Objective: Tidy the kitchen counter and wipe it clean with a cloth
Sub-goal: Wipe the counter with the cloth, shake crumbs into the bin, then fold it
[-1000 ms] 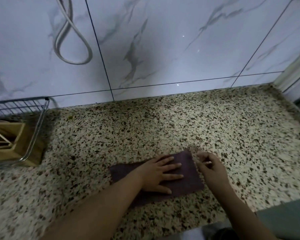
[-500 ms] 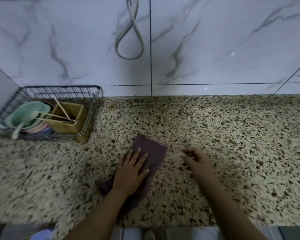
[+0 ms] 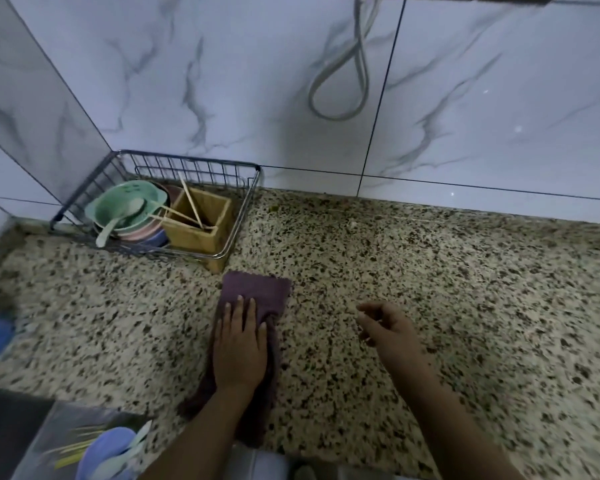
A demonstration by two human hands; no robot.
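A dark purple cloth (image 3: pixel 257 292) lies flat on the speckled stone counter (image 3: pixel 430 278), just in front of the wire rack. My left hand (image 3: pixel 239 344) presses palm-down on the cloth with fingers together, pointing toward the wall. My right hand (image 3: pixel 385 323) hovers a little to the right of the cloth, fingers loosely curled, holding nothing. The near part of the cloth is hidden under my left wrist and forearm.
A wire dish rack (image 3: pixel 243 202) in the back left corner holds a green bowl (image 3: pixel 129 206) with a spoon, stacked plates and a wooden chopstick box (image 3: pixel 201 223). A blue bowl with utensils (image 3: pixel 108 452) sits at the lower left. A grey cord loop (image 3: pixel 340 81) hangs on the tiled wall.
My left hand has slid the cloth leftward toward the wire rack, turning from sideways to pointing at the wall. My right hand has come off the cloth's edge and now trails apart.
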